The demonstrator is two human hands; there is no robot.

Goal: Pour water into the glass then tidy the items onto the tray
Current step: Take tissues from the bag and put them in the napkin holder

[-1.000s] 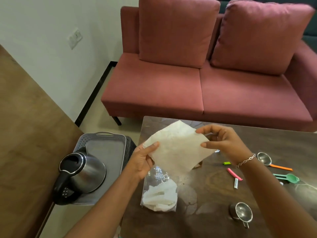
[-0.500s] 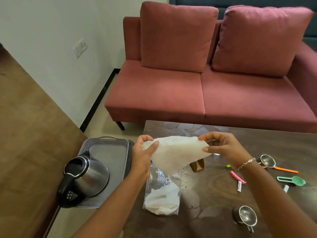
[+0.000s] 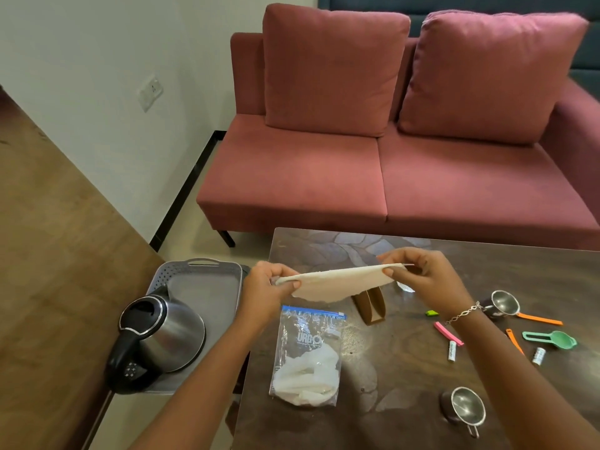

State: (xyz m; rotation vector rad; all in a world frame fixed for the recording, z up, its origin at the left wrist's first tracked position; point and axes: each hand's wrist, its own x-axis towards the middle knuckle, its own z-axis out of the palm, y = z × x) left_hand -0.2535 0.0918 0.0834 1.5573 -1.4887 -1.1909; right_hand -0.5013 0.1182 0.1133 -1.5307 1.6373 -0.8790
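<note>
Both hands over near left part of dark patterned wooden table. Left hand pinched one end of a thin white paper sheet, thumb on top and fingers curled below. Right hand pinched the other end between thumb and fingertips, remaining fingers loosely bent.

Change: a second back the sheet stood upright, face to the camera. At this moment it lay nearly flat and seen edge-on, stretched between the hands with a slight sag in the middle. It hung above a clear zip bag with blue seal holding crumpled white paper, not touching it.

Grey perforated plastic tray sat off the table's left edge. Stainless steel kettle with black handle stood on its near end; the far end was bare.

A shiny glint just behind the right hand might have been the glass; could not tell.

Judgement: the sheet was probably being levelled for folding or laying down, so tidying was under way. Bag, two steel strainers and small coloured bits were not yet on the tray.
</note>
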